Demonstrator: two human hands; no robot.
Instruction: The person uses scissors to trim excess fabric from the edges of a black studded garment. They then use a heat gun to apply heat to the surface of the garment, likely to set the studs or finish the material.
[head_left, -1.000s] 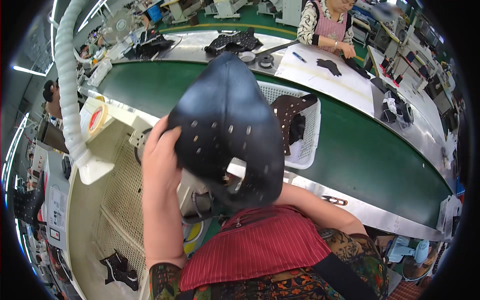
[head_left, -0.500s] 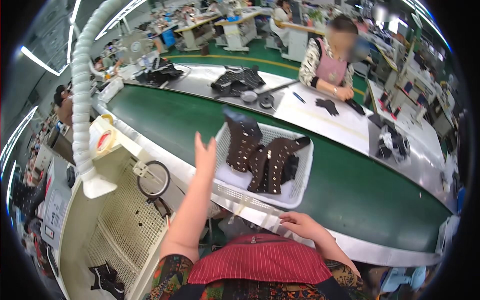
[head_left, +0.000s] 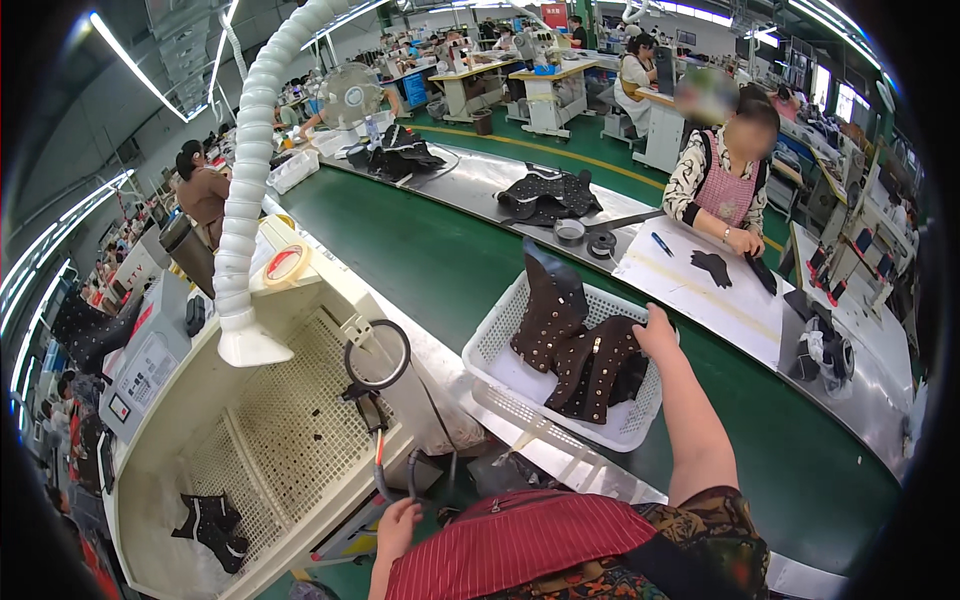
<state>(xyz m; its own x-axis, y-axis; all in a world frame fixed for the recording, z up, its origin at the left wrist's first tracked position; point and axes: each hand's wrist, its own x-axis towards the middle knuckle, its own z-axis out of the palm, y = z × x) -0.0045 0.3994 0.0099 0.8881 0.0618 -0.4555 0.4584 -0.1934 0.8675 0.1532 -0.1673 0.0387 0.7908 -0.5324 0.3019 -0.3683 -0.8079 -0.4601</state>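
Observation:
A white plastic basket [head_left: 478,350] holds several studded dark brown boot uppers [head_left: 578,370]. My right hand [head_left: 656,336] is at the basket's right side, its fingers closed over the tip of the rightmost upper; the fingertips are partly hidden. Low by the front edge of a cream machine tray, my left hand [head_left: 398,524] hangs with loosely bent fingers. Nothing shows in it, and dark cables run close beside it. A maroon striped apron [head_left: 520,530] covers my front.
The basket stands on a green conveyor belt [head_left: 420,255]. At left, a cream tray with a perforated floor [head_left: 290,420] holds a dark studded piece [head_left: 212,530] under a white flexible duct [head_left: 245,180]. Opposite, a co-worker [head_left: 725,180] handles dark pieces at a metal-edged table.
My left hand has dropped from beside the basket to the machine tray's front. My right hand has moved up from the near edge to the basket's right side. The view has turned left.

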